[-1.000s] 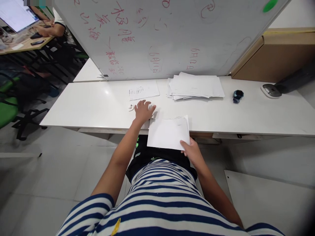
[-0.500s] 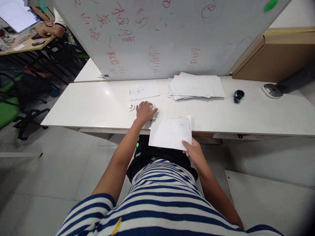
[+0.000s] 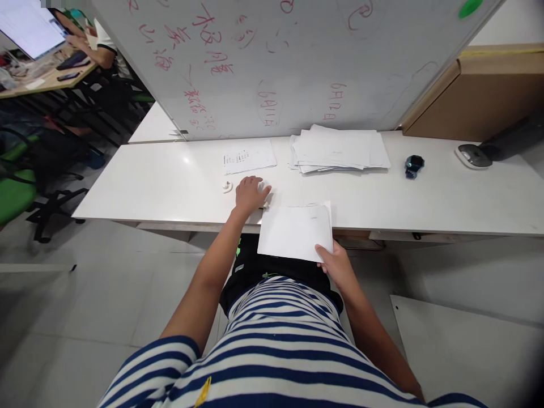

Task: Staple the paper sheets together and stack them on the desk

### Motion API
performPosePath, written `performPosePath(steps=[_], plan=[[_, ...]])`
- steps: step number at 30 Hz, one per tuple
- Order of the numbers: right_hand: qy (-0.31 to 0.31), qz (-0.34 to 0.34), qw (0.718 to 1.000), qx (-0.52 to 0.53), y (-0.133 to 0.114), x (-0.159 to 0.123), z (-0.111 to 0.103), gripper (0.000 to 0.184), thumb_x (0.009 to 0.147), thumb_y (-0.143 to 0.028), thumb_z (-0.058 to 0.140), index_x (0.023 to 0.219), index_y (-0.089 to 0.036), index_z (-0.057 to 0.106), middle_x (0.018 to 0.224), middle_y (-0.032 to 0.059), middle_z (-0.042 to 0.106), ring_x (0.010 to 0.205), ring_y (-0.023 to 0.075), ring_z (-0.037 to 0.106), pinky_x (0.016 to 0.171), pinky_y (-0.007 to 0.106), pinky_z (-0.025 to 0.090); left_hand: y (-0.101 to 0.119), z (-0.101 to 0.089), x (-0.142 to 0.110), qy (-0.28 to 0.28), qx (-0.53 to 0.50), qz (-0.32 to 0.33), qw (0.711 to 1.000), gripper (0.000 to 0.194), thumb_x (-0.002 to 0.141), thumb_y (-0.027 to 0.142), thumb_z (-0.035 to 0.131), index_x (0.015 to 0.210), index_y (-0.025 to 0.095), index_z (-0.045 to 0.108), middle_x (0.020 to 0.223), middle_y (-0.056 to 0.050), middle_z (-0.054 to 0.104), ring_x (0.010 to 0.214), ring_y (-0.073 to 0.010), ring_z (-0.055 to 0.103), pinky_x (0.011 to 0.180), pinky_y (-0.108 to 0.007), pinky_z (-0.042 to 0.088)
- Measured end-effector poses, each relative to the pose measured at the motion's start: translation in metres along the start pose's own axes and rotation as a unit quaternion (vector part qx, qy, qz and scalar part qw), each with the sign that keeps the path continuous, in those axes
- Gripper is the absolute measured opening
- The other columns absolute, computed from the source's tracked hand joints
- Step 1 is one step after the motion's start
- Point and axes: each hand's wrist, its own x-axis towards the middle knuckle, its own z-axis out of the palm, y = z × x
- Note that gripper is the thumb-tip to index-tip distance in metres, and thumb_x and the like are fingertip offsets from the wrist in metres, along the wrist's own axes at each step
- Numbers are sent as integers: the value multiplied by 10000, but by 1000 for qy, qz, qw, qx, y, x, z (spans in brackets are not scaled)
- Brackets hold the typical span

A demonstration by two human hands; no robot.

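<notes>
My right hand (image 3: 334, 258) grips the near right corner of some white paper sheets (image 3: 295, 232), thumb on top and fingers beneath. The sheets reach over the front edge of the white desk (image 3: 170, 192). To the left of them, my left hand (image 3: 251, 194) rests low over the desktop with its fingers apart. A small white curved object (image 3: 227, 187), its kind unclear, lies just left of that hand. Something small and white (image 3: 266, 205) shows beneath my left thumb, mostly hidden. Behind the left hand lies a printed sheet or thin stack (image 3: 250, 157).
A loose stack of white paper (image 3: 340, 150) sits at the back of the desk, with a dark wristwatch (image 3: 413, 166) right of it. A whiteboard (image 3: 297, 62) with red writing stands behind. At right are a cardboard box (image 3: 476, 96) and a grey-white device (image 3: 474, 156). A person's arm (image 3: 100, 54) shows far left.
Both hands and the paper sheets keep nearly the same places. The whole view has shifted very slightly.
</notes>
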Motion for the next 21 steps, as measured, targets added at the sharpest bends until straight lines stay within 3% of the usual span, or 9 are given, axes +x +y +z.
performPosePath(steps=[21], plan=[[6,6,1000,-1,3,0,1,350,762,-394,565,1019,-156,566,614,-38,520,414,85,430,365,213,348,1,0,0,-8,-7,-14,1000,480,874,539,396,1245,252,501,1308,-82,535,1273,-294,398,1029,-469,349]])
